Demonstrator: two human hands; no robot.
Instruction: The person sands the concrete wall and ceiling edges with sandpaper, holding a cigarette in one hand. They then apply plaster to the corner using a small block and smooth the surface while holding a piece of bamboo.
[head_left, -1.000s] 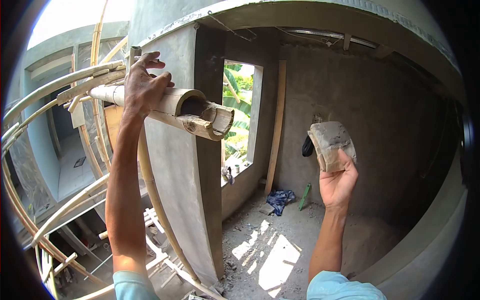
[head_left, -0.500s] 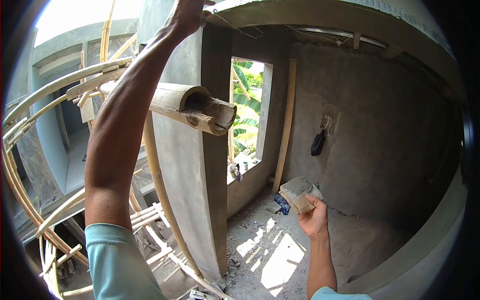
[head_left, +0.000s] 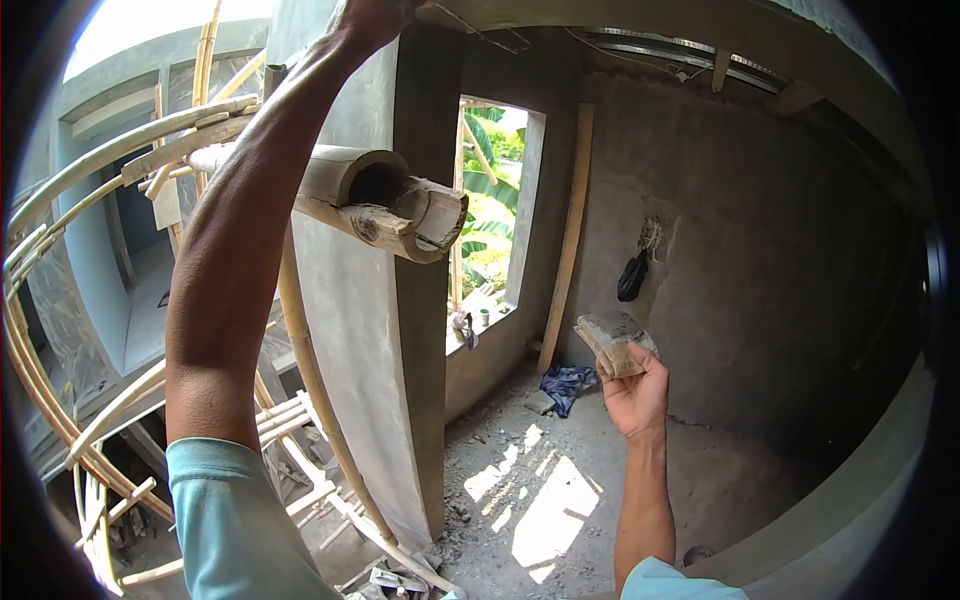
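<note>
My left hand [head_left: 378, 18] is raised to the top edge of the view, right by the underside of the concrete beam [head_left: 620, 22]; its fingers are mostly cut off. In my right hand [head_left: 637, 393] is a folded, cement-stained pad [head_left: 612, 340] with layered tan edges and a grey top. The thumb lies over its near side, with fingers beneath. Between my arms, the broken end of a thick bamboo pole [head_left: 385, 205] juts out past the grey column [head_left: 420, 300].
Bamboo scaffolding [head_left: 300, 330] stands at left. A window opening [head_left: 490, 210] shows plants outside. One plank [head_left: 568, 240] leans in the corner beside a blue cloth [head_left: 567, 388]. A black bag [head_left: 632, 276] hangs on the wall. Rubble covers the floor [head_left: 480, 450].
My right hand has lifted the pad higher and tilted it. My left hand sits slightly higher in view, its fingers more cut off. The whole view has shifted slightly.
</note>
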